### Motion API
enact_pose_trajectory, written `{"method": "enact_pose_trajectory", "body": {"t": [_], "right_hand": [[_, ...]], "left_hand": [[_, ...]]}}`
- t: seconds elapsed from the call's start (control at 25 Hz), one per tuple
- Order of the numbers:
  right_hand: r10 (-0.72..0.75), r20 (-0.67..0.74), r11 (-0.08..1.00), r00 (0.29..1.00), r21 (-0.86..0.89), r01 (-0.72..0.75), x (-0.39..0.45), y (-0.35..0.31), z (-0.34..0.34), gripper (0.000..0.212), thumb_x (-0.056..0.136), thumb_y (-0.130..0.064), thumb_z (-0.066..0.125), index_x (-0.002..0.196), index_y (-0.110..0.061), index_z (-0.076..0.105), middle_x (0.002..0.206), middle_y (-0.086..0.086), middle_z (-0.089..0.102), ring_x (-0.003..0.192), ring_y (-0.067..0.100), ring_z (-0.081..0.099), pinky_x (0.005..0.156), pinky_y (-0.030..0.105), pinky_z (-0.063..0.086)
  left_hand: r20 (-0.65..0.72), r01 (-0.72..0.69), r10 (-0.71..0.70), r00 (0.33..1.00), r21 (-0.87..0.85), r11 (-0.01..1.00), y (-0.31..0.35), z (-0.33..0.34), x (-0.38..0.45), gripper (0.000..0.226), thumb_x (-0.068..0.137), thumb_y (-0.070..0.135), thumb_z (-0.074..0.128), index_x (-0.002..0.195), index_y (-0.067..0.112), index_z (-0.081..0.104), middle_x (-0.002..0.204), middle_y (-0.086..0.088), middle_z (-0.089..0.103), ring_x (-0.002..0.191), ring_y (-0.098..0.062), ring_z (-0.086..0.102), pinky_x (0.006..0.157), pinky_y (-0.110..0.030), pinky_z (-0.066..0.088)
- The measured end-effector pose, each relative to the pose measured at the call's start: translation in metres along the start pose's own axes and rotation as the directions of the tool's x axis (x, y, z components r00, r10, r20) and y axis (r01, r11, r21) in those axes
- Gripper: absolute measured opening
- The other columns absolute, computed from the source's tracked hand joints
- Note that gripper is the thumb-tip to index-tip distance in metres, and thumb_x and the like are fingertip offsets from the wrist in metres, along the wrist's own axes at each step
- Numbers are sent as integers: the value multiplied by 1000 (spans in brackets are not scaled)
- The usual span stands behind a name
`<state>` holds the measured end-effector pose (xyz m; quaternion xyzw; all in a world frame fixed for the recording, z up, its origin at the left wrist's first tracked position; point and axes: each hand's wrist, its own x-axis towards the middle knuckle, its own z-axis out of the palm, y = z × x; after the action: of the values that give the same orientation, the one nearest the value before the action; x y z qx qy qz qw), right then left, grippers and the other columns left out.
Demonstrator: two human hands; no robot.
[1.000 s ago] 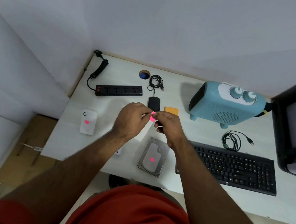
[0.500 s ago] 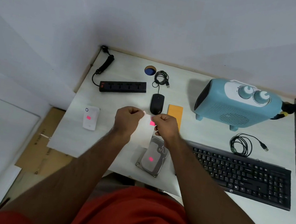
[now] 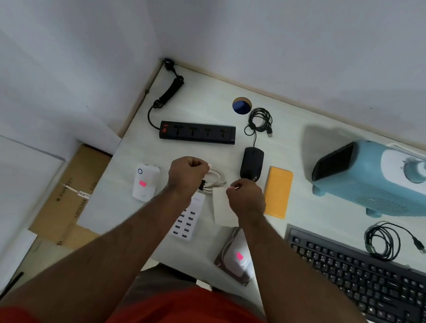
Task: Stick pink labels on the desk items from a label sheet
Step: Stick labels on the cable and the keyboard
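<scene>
Currently the left hand is fisted, contents not visible. The right hand pinches the label sheet above the desk; no loose label is discernible. Best move is probably steadying the sheet and peeling slowly. Count: two pink labels visible, on the white adapter and the hard drive; mouse, power strip and keyboard are unlabelled.

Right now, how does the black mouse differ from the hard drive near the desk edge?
The black mouse bears no pink label; the hard drive bears one. The mouse is dark and rounded, the drive silvery and flat. The mouse trails a cable; the drive shows none. Both lie on the desk.
</scene>
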<state>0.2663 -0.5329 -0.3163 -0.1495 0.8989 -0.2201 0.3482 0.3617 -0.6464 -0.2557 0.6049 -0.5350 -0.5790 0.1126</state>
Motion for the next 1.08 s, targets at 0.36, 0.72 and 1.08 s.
{"method": "enact_pose_trajectory", "body": {"t": [0.36, 0.72, 1.08], "right_hand": [[-308, -206, 950, 929, -20, 310, 42, -61, 11, 34, 83, -24, 68, 117, -20, 67, 111, 3, 65, 99, 20, 61, 77, 33, 51], [-540, -23, 756, 842, -454, 472, 131, -112, 47, 57, 77, -24, 71, 133, -19, 60, 125, 13, 62, 123, 38, 52, 106, 49, 34], [-423, 240, 855, 874, -212, 473, 120, -97, 19, 54, 85, -64, 60, 128, -31, 62, 105, 1, 67, 94, 22, 61, 80, 38, 51]], "left_hand": [[-30, 22, -22, 999, -21, 1000, 20, 1, 64, 5, 83, 9, 69, 85, 7, 74, 83, -5, 71, 70, -12, 61, 65, -26, 51], [-116, 83, -96, 989, -111, 990, 23, 2, 124, 7, 83, 13, 70, 76, 13, 71, 68, 1, 61, 68, -15, 55, 62, -26, 45], [-232, -21, -33, 972, -224, 974, 43, -4, 120, 5, 85, 12, 68, 86, 8, 71, 80, -1, 69, 70, -9, 62, 62, -19, 48]]}}
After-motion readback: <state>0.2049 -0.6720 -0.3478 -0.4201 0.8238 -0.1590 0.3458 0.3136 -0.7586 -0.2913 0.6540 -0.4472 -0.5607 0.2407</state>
